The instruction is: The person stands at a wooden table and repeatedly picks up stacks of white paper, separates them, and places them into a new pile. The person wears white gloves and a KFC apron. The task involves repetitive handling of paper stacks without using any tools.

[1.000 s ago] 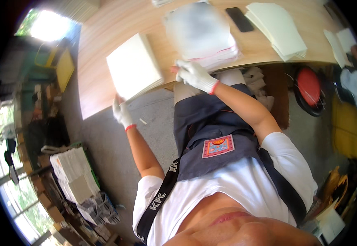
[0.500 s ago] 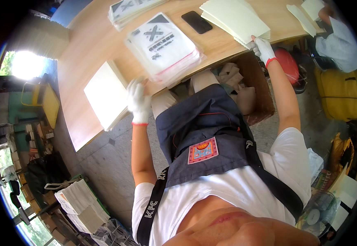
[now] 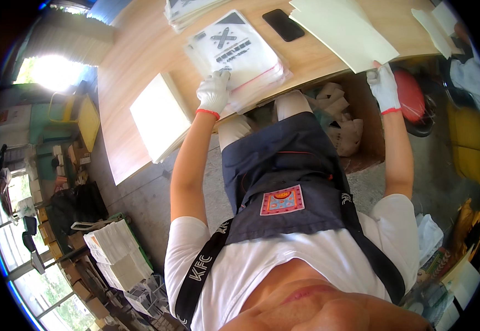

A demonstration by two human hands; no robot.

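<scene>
My left hand (image 3: 214,92), in a white knit glove with a red cuff, rests on the near left part of a stack of clear plastic bags (image 3: 253,60) printed in black. Its fingers reach forward over the bags. At the table's near edge, my right hand (image 3: 383,88), gloved the same way, pinches the near right corner of a cream paper sheet (image 3: 344,33). That sheet lies at the top of a pile, and I cannot tell whether more than one is gripped. Left of the bags is another paper stack (image 3: 160,118), white and squared up.
A black phone (image 3: 283,25) lies between bags and cream sheets on the wooden table (image 3: 135,49). More bags (image 3: 190,12) are behind. An open box (image 3: 364,129) holds scraps below. A red stool (image 3: 409,94) stands right; another person's sleeve (image 3: 474,83) shows beyond.
My left hand has moved from beside the white paper stack onto the plastic bags. My right hand stays at the cream sheets' corner, where the fanned edges are now covered. The view has shifted.
</scene>
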